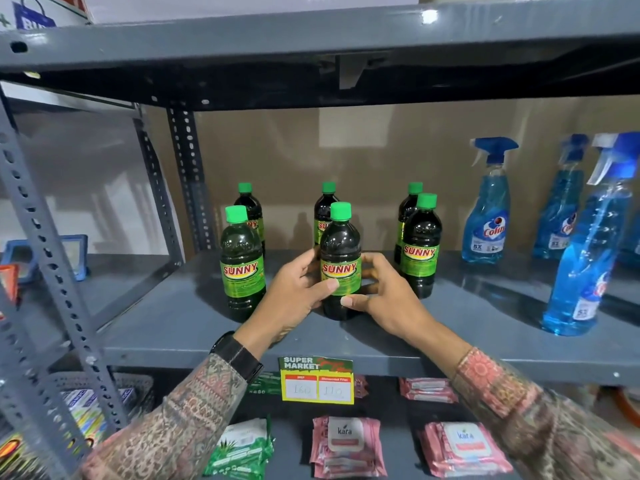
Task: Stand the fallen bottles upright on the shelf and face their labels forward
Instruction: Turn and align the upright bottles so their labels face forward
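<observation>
Several dark bottles with green caps and green SUNNY labels stand upright on the grey shelf [166, 306]. The front middle bottle [340, 251] is upright with its label facing me. My left hand [298, 289] wraps its left side, thumb across the label. My right hand [381, 289] grips its right side, thumb low on the bottle. The front left bottle [241, 268] and front right bottle [420, 247] show their labels forward. Three more bottles stand behind, one at back left [250, 209], one at back middle [325, 209] and one at back right [410, 206], partly hidden.
Blue spray bottles [486, 209] stand on the same shelf to the right, one near the front edge [585, 258]. A price tag [317, 379] hangs from the shelf lip. Wipe packs [346, 445] lie on the lower shelf. A perforated steel post [45, 244] rises at left.
</observation>
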A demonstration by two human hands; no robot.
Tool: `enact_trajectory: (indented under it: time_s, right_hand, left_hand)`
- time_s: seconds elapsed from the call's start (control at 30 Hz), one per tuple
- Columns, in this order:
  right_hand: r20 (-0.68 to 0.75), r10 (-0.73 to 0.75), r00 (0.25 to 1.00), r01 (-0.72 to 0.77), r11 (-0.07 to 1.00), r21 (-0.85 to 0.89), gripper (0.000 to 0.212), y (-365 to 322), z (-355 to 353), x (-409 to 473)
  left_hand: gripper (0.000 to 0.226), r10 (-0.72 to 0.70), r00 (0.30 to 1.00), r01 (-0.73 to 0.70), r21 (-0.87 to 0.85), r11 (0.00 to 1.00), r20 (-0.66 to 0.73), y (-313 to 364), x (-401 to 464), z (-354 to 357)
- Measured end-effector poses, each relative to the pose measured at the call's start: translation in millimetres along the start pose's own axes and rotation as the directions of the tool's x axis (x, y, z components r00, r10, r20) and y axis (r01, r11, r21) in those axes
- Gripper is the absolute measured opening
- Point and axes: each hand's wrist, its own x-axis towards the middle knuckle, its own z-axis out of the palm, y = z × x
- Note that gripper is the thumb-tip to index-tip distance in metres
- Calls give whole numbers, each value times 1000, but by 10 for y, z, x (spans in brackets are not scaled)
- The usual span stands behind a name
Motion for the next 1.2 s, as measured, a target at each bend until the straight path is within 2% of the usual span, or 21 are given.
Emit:
enact_trajectory:
  time_s: [0.07, 0.13, 0.17, 0.23, 0.33, 0.43, 0.53, 0.6, 0.67, 0.7, 0.8, 0.87, 0.97, 1.2]
  right_hand:
    - [7, 16, 1000, -16, 1000, -14, 77, -4, -27, -59]
    - [9, 44, 999, -44, 999, -31, 77, 37, -100, -138]
    - [10, 52, 999, -51, 998, -47, 72, 69, -158, -183]
    - [-4, 56, 998, -57, 994, -92, 57, 151, -315, -272]
    - [-97, 82, 992, -93, 989, -117, 35, 269, -594, -373]
    - [-219, 123, 968, -154, 979, -131, 22, 393, -868, -362]
    - [-294, 121, 948, -163, 979, -122, 31, 479, -1098, -259]
    - [-275, 119, 954, -158, 980, -123, 55, 497, -1178, -144]
    - [-205, 167, 964, -182, 982, -54, 78, 513, -1220, -13]
    - [-162, 192, 968, -195, 981, -5, 82, 528, -1222, 50]
    - [-62, 223, 973, -216, 971, 106, 79, 583, -1221, 205]
    - [-59, 217, 974, -209, 971, 114, 78, 620, -1199, 267]
    - [-71, 202, 977, -192, 973, 125, 80, 665, -1182, 300]
    - [-64, 156, 986, -151, 985, 83, 66, 647, -1210, 151]
  left_hand:
    - [57, -7, 998, 8, 23, 1000, -57, -20, -46, 3]
    - [64, -33, 979, 54, 102, 993, -203, -48, -142, -11]
    - [61, -39, 958, 85, 152, 985, -286, -68, -203, -19]
    - [41, -9, 930, 92, 208, 974, -368, -102, -320, 15]
    - [26, 36, 946, 46, 246, 968, -321, -41, -416, 248]
    - [29, 91, 976, -19, 343, 939, -198, 52, -297, 597]
    - [42, 111, 991, -78, 370, 926, -71, 100, 8, 970]
    - [56, 109, 994, -91, 379, 921, -27, 99, 243, 1160]
    - [71, 107, 993, -79, 411, 908, -46, 74, 479, 1296]
    - [76, 97, 993, -61, 411, 910, -69, 54, 582, 1330]
    - [80, -20, 995, 43, 239, 970, -98, -31, 820, 1381]
    - [75, -82, 994, 92, 140, 986, -76, -93, 895, 1373]
    - [51, -66, 995, 75, 133, 988, -73, -134, 891, 1372]
    - [49, -103, 992, 110, 103, 989, -73, -51, 736, 1395]
